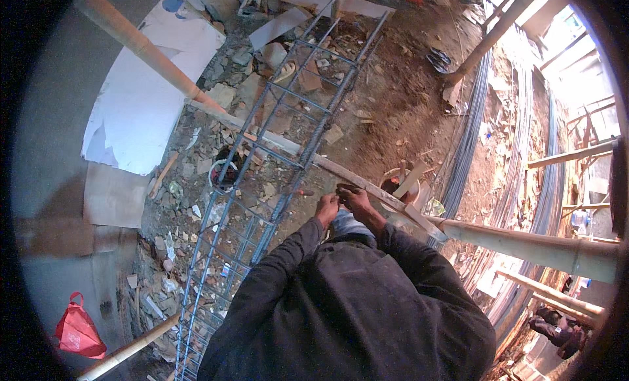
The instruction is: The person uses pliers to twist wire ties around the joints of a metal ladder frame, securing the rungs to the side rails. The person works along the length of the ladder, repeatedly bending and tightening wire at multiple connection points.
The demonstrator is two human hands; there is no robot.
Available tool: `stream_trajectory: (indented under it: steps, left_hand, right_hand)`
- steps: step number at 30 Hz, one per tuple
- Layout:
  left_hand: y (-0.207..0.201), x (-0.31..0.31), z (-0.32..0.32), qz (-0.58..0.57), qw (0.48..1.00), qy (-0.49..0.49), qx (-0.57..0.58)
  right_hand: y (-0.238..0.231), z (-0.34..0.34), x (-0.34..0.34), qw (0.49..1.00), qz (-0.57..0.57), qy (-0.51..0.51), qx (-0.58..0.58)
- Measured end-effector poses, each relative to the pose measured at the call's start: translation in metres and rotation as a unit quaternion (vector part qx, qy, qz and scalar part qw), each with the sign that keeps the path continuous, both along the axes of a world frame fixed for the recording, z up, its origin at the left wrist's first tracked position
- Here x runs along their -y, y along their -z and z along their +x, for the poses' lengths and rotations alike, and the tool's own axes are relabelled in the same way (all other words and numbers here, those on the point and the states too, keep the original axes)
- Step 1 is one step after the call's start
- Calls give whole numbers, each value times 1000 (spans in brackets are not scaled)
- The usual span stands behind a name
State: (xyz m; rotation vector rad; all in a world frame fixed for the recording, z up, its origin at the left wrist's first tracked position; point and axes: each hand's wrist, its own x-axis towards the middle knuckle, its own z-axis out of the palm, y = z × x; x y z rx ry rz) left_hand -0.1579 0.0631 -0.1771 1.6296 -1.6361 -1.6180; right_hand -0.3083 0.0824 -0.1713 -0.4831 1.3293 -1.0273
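Note:
My left hand (326, 209) and my right hand (358, 201) meet in front of my body, fingers closed and close together. Something small and dark seems to be between them, too small to make out. Just behind them runs a wooden plank (354, 179). To the left of my hands, a long cage of steel reinforcing bars (306, 104) rests across the plank, its crossbars tied at intervals. A tool with a brownish handle (303, 192) sticks out at the cage's right side, close to my left hand; its other end cannot be made out.
A bamboo pole (524, 240) continues the support to the right, and another bamboo pole (141, 48) slants in from upper left. Long bundles of steel bars (473, 142) lie at right. A bucket (395, 182) stands beyond the plank. Rubble (190, 204) covers the left ground; a red bag (80, 328) is lower left.

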Motion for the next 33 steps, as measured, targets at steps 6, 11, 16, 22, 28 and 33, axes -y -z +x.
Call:
stream_trajectory:
  steps: [6, 11, 16, 22, 28, 33]
  left_hand:
    - [-8, 2, -9, -8, 999, 24, -39]
    - [-46, -4, 3, 103, 956, -46, -272]
    - [-120, -14, 31, 220, 918, -79, -321]
    - [-145, -20, 48, 6, 910, -91, -405]
    - [-187, -66, 83, -36, 927, -54, -370]
    - [-239, -103, 107, -265, 926, 17, -268]
  right_hand:
    - [4, -5, -6, 999, 2, -19, 39]
    - [-25, -8, -11, 988, 84, -10, 130]
    - [-103, -6, -7, 979, -20, -118, 167]
    - [-186, 15, 25, 957, -213, -132, -149]
    - [-264, 23, 63, 948, -302, 93, -38]
    - [-323, 28, 73, 943, -315, 61, 89]
